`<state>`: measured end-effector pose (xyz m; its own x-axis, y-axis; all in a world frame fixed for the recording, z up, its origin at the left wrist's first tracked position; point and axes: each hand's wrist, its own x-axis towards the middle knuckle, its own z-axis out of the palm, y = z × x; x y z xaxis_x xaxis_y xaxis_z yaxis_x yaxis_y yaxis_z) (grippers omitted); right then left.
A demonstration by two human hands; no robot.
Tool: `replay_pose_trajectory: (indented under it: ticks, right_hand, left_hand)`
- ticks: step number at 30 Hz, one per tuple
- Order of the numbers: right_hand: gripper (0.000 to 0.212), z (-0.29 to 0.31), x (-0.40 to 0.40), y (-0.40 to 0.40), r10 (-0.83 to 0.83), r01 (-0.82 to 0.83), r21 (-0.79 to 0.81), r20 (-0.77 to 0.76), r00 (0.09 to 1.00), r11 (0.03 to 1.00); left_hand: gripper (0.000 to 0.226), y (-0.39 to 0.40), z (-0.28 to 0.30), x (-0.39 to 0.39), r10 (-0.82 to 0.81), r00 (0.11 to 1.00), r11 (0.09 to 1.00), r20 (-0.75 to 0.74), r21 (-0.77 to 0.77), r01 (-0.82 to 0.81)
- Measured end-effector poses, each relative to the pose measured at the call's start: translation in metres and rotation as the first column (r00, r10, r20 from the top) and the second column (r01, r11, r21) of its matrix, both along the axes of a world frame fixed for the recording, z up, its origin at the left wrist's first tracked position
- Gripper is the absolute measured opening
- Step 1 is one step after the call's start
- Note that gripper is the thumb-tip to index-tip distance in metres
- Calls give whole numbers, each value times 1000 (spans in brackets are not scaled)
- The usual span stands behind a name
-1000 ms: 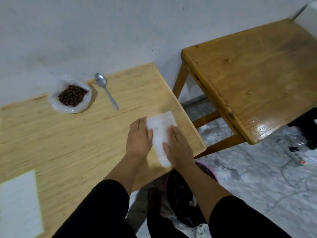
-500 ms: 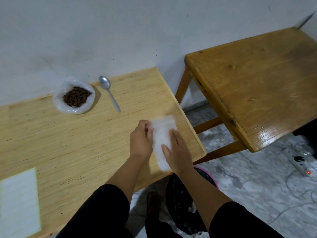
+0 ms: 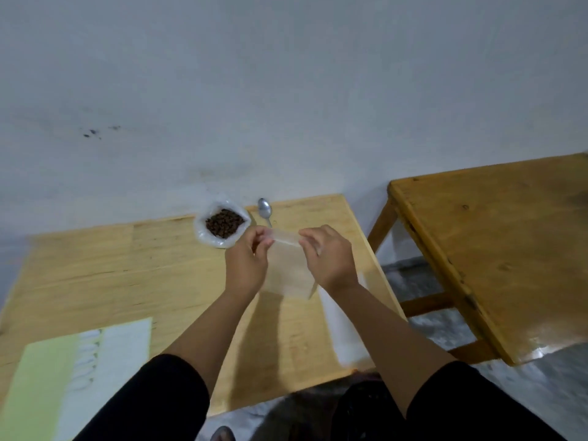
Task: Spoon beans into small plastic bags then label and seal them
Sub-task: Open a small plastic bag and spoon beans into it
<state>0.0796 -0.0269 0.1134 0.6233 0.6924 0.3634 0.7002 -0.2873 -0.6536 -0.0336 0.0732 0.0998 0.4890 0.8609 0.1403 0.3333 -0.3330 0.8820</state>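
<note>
Above the pale wooden table [image 3: 127,275], left hand [image 3: 246,265] and right hand [image 3: 331,259] pinch the top corners of a clear plastic bag [image 3: 288,272], fingers closed, bag hanging between them.

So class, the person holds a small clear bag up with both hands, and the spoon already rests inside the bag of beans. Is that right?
Not quite. The head view shows the spoon lying on the table beside the bag of beans, not inside it. Both the left hand and right hand do hold the small clear bag up.

left hand [image 3: 246,265]: raised, pinch grip | right hand [image 3: 331,257]: raised, pinch grip
</note>
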Motion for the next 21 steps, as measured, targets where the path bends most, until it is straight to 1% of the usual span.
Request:
replay_pose_trajectory:
  ticks: [3, 5, 6, 8, 10, 12, 14, 16, 17, 21]
  right_hand:
    - [9, 22, -26, 32, 29, -23, 60, -114, 993, 998]
    - [8, 34, -46, 51, 33, -5, 97, -290, 956, 995]
    - [8, 38, -56, 61, 54, -8, 116, -399, 915, 993]
    - [10, 42, -74, 79, 130, -31, 173, -598, 791, 984]
    - [8, 47, -89, 95, 217, -71, 229, -715, 665, 971]
    - [10, 53, -101, 109, 292, -123, 272, -763, 577, 954]
    - [14, 54, -109, 123, 342, -167, 300, -770, 539, 939]
    - [17, 54, -115, 134, 353, -186, 300, -757, 550, 935]
    - [15, 54, -118, 139, 350, -180, 302, -755, 555, 936]
    - [15, 48, -122, 152, 340, -183, 287, -757, 558, 940]
  left_hand:
    - [26, 22, 23, -22, 129, 987, 991, 98, 6, -131]
    - [36, 34, 34, -36, 214, 966, 976, 146, 12, -218]
    - [40, 39, 38, -43, 245, 957, 969, 158, 4, -248]
    - [41, 49, 45, -57, 262, 950, 965, 172, -66, -255]
    - [38, 60, 49, -70, 244, 953, 965, 181, -144, -219]
    - [36, 74, 50, -81, 220, 956, 967, 194, -170, -188]
    - [35, 89, 49, -90, 198, 958, 970, 208, -179, -161]
    - [33, 100, 47, -97, 183, 960, 970, 214, -199, -140]
    - [32, 103, 45, -100, 178, 959, 968, 222, -215, -130]
    - [27, 116, 42, -105, 166, 945, 945, 283, -320, -70]
